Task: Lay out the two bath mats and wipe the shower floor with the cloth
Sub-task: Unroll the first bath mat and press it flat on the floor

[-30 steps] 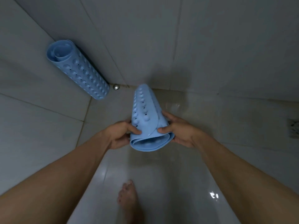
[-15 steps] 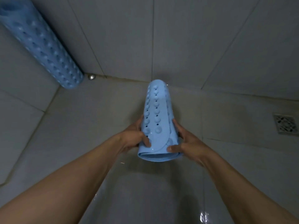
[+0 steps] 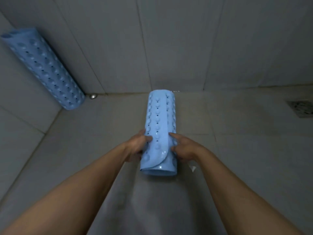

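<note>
Rolled bath mat (image 3: 158, 126), light blue w/ rows of suction bumps and small holes, is in both hands well to the left of the floor drain (image 3: 300, 108). It lies lengthwise, pointing away from the person. Its far end is close to the wall (image 3: 169, 39) and its open near end faces the camera. Can't tell if it touches the shower floor (image 3: 101, 133) or hangs just above it. The loose outer edge runs along the top of the roll, and its rounded corner curls down toward the near end.

L hand (image 3: 135, 146) grips the roll's left side, fingers (image 3: 148, 138) curled onto the bumpy surface. R hand (image 3: 184, 148) grips the right side, fingers (image 3: 173, 135) curled against the roll just beside the loose edge. Both hands are on the near half of the roll, forearms bare.

2nd bath mat (image 3: 44, 68), same blue and also rolled, is much further left of the drain than the held one. It stands tilted in the corner, leaning on the side wall, lower end on the floor. A small metal stud (image 3: 93, 96) sits just beside that lower end, on the drain side, at the foot of the wall.

The drain is a square grate in the floor tiles near the right edge of view. Tiles are grey, w/ a small bright glint just right of the held roll's near end.
</note>
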Demonstrator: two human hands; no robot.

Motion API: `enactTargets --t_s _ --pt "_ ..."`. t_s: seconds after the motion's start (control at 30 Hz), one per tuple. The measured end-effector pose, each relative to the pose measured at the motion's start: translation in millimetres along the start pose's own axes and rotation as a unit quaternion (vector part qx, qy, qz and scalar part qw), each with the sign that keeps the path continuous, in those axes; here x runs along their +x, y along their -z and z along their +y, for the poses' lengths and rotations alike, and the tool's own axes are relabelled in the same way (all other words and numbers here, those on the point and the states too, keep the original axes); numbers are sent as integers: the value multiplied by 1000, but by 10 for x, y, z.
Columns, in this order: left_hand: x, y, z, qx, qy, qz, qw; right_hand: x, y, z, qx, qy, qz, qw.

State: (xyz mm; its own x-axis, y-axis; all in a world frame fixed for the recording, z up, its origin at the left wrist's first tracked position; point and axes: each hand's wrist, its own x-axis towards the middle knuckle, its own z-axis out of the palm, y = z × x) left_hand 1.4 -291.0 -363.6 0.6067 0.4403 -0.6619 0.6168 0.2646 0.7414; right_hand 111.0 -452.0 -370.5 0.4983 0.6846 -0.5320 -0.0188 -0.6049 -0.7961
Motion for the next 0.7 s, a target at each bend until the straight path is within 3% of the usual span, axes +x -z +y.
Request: enactTargets --t_s 0.13,0.33,0.5,0.7 --pt "28 -82 -219 72 -93 37 992 -73 -117 58 -77 10 40 996" --pt "91 0 -268 120 -104 82 984 27 -325 144 -114 39 95 988" --pt "150 96 -276 233 -115 98 961 130 -383 123 -125 10 130 983" --pt "250 -84 -312 189 -131 112 967 82 -166 160 -124 20 146 981"
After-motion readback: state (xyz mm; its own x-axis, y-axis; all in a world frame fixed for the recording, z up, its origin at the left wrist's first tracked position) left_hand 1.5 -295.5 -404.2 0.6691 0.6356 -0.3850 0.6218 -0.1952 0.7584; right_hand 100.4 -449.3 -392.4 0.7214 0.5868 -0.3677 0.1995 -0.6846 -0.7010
